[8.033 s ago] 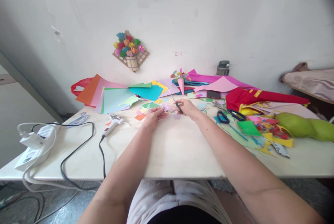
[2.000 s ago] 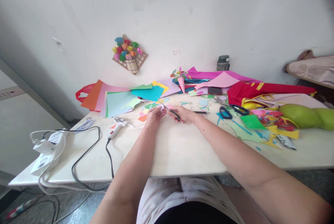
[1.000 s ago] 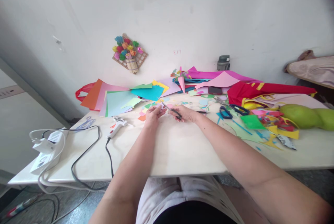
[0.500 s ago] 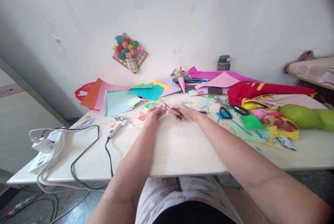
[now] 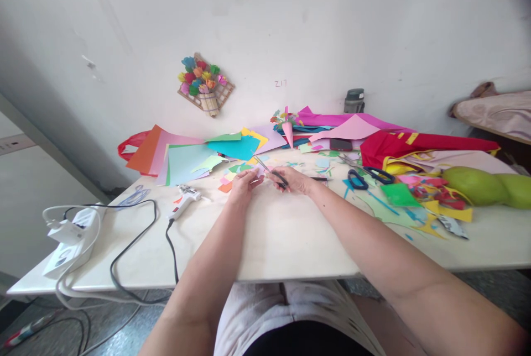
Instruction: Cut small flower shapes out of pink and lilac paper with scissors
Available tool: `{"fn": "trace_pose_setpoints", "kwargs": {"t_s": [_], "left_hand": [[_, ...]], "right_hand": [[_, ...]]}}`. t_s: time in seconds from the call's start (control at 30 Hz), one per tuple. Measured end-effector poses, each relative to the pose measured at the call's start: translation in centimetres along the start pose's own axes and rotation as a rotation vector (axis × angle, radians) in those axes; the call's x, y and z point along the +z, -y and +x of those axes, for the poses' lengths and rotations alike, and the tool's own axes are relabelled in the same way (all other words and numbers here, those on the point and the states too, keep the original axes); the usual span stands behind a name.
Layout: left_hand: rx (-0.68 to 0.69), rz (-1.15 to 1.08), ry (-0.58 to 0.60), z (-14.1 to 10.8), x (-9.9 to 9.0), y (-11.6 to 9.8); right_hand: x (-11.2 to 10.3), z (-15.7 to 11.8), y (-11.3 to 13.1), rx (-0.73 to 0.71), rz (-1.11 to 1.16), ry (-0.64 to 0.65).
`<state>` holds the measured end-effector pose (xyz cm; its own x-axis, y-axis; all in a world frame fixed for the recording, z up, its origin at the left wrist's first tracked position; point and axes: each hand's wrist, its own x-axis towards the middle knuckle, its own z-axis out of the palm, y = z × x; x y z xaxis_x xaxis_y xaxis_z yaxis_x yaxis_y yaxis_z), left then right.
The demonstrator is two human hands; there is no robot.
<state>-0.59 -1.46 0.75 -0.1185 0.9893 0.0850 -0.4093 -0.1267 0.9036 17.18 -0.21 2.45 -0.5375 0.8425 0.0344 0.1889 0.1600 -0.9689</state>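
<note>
My right hand (image 5: 291, 180) is wrapped round the dark handles of a pair of scissors (image 5: 280, 179), whose blades point up and left. Close beside the blades, my left hand (image 5: 244, 184) pinches a small pale purple piece of paper (image 5: 261, 171), mostly hidden by the fingers. Both hands are over the middle of the white table (image 5: 286, 245). Behind them lie small coloured paper scraps (image 5: 240, 168). A pink paper cone with little paper flowers (image 5: 287, 130) stands at the back.
A glue gun (image 5: 185, 204) with its cord lies left, near a white power strip (image 5: 70, 248). Coloured paper sheets (image 5: 188, 160) line the back. To the right are larger blue-handled scissors (image 5: 358, 179), a red cloth (image 5: 409, 148), green gourd-like objects (image 5: 477, 184) and many scraps.
The paper between my fingers shows less than before, and the scissors have shifted slightly left. My left hand stays in nearly the same place. The whole view has shifted a little.
</note>
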Motion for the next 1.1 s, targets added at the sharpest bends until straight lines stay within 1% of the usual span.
{"fn": "trace_pose_setpoints", "kwargs": {"t_s": [0.13,0.23,0.4,0.63,1.1], "left_hand": [[-0.015,-0.029,-0.012,0.09,0.00,-0.04],[-0.035,-0.041,0.008,0.06,-0.01,-0.03],[0.000,-0.034,0.017,-0.03,-0.06,0.12],[-0.002,-0.001,0.010,-0.14,0.03,0.06],[-0.001,0.008,0.100,-0.37,0.16,0.03]], "right_hand": [[-0.16,0.03,-0.06,-0.008,0.017,0.006],[-0.14,0.04,-0.05,0.000,0.017,0.017],[0.07,-0.15,0.18,-0.025,0.006,0.037],[0.25,-0.45,0.55,-0.033,-0.001,0.032],[0.50,-0.36,0.47,-0.045,0.003,0.011]]}}
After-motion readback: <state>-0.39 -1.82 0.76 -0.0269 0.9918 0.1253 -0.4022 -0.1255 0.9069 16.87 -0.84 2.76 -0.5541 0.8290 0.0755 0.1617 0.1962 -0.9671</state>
